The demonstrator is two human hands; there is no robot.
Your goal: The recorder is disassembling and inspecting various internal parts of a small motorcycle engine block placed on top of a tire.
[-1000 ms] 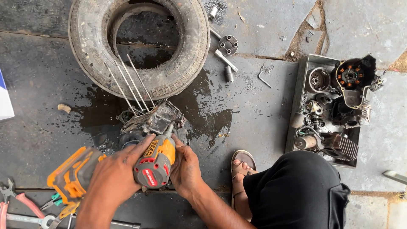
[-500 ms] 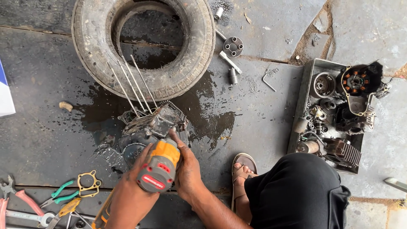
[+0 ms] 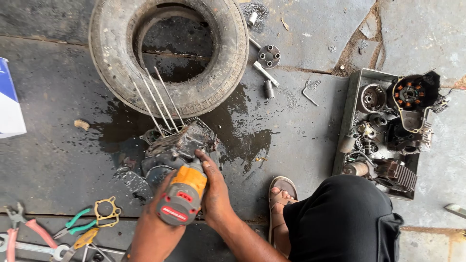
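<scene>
We are gripping the driver [image 3: 182, 196] with both hands, left hand [image 3: 158, 218] and right hand [image 3: 213, 194] closed around it, pressing it against the engine block [image 3: 177, 145] on the oily floor [image 3: 291, 145]. A tyre [image 3: 170, 53] is lying just beyond, pliers [image 3: 77, 224] and gasket [image 3: 107, 211] at left, parts tray [image 3: 350, 104] at right.

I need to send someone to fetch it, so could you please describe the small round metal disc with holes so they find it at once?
Start at the big worn tyre lying flat on the concrete floor. Just off its right edge, among a few loose sockets and a bent key, lies the round metal disc. It is the only flat, circular piece there, with a ring of holes around its centre, while its neighbours are slim and cylindrical.
</scene>
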